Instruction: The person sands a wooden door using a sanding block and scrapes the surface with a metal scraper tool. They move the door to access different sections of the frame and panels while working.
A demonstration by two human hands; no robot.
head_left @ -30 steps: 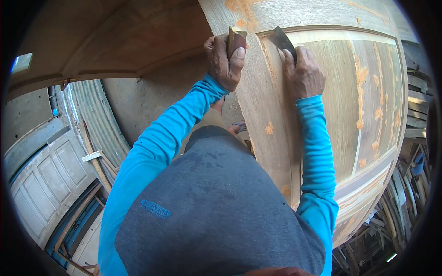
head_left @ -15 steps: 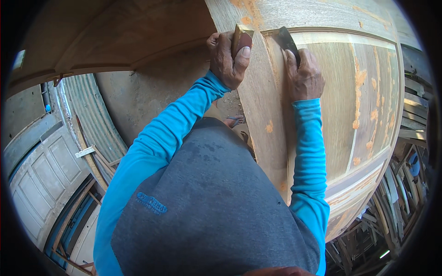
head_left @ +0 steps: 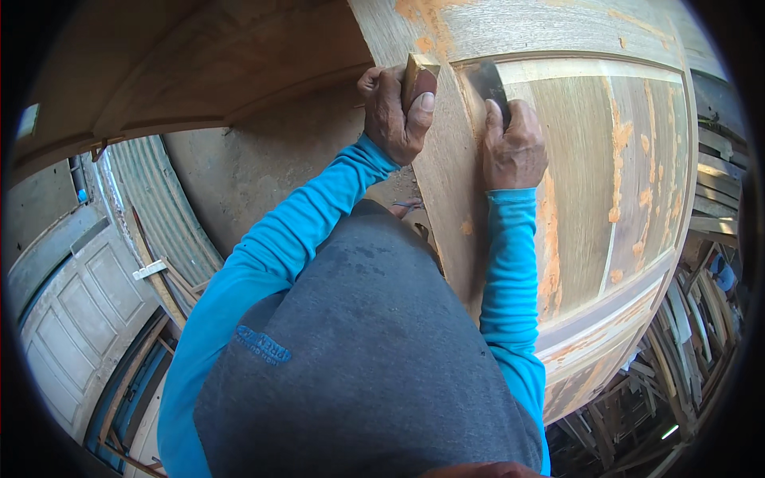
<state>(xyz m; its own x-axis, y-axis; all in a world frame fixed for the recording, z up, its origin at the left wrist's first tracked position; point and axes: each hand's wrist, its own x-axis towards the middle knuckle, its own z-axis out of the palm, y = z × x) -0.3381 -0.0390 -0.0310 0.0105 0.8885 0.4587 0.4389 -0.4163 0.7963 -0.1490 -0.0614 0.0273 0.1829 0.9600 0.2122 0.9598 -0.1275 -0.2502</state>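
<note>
Wooden panel, both hands curled around block and scraper

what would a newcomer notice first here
Bright blue fabric sleeves rise on both sides of the grey shirt. At upper centre, the left hand grips a small reddish-brown block; the right hand holds a dark flat blade over the orange-patched wooden panel at right.

I log bright blue sleeves, dark grey shirt near; right, tan grained panel, orange-streaked; left, grey-green ribbed sheet, off-white door.
</note>
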